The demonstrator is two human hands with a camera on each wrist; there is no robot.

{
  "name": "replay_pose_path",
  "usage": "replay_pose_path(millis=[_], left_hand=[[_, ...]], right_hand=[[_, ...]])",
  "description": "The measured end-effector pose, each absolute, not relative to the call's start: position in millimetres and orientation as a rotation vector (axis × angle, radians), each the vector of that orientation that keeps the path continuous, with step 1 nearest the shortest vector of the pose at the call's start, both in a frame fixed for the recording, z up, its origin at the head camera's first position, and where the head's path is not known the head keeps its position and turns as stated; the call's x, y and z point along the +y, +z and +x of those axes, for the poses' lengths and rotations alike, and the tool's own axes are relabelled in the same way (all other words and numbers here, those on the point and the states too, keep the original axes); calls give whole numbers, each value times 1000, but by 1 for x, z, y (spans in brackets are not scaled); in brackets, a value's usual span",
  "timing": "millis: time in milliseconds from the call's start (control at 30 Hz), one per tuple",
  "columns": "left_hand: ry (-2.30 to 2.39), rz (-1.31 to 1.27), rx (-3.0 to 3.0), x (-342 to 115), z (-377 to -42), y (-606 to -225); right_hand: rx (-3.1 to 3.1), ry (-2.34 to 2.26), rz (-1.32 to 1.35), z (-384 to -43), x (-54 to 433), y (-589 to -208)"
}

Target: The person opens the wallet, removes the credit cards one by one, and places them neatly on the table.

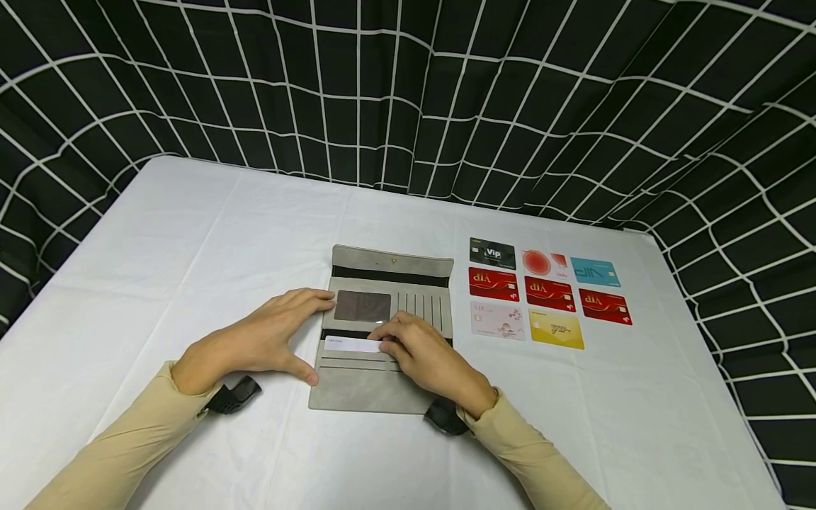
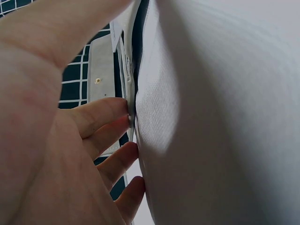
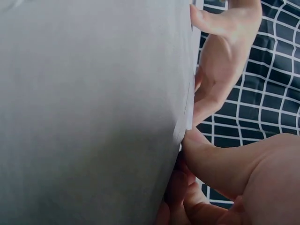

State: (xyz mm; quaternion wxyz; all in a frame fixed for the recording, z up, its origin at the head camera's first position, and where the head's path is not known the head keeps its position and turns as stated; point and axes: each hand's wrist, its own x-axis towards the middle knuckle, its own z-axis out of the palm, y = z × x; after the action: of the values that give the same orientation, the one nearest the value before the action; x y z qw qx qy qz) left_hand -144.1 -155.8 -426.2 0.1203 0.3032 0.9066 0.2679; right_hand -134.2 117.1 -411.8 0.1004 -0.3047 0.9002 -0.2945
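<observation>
A grey wallet [image 1: 366, 394] lies unfolded on the white table, its snap flap at the far end. A white card [image 1: 349, 344] with small print at its left end shows above a slot in the near panel. My right hand [image 1: 426, 358] pinches the card's right end between thumb and fingers; the wallet partly hides this grip in the right wrist view. Along the wallet's left edge rests my left hand [image 1: 270, 336], fingertips at the upper panel and thumb by the near panel. In the left wrist view, its fingers [image 2: 105, 115] are spread and touch the edge.
Right of the wallet, several cards lie in rows: a black VIP card [image 1: 492, 253], red ones such as this red card [image 1: 494, 284], a blue card [image 1: 596, 272], a pink card [image 1: 497, 321] and a gold card [image 1: 557, 329]. A black gridded curtain [image 1: 382, 92] surrounds the table.
</observation>
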Motion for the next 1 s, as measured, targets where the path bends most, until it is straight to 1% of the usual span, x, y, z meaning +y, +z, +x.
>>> replay_pose_path(millis=[1000], left_hand=[[788, 871, 2644, -155, -144, -426]], right_hand=[[2788, -1044, -776, -137, 114, -412]])
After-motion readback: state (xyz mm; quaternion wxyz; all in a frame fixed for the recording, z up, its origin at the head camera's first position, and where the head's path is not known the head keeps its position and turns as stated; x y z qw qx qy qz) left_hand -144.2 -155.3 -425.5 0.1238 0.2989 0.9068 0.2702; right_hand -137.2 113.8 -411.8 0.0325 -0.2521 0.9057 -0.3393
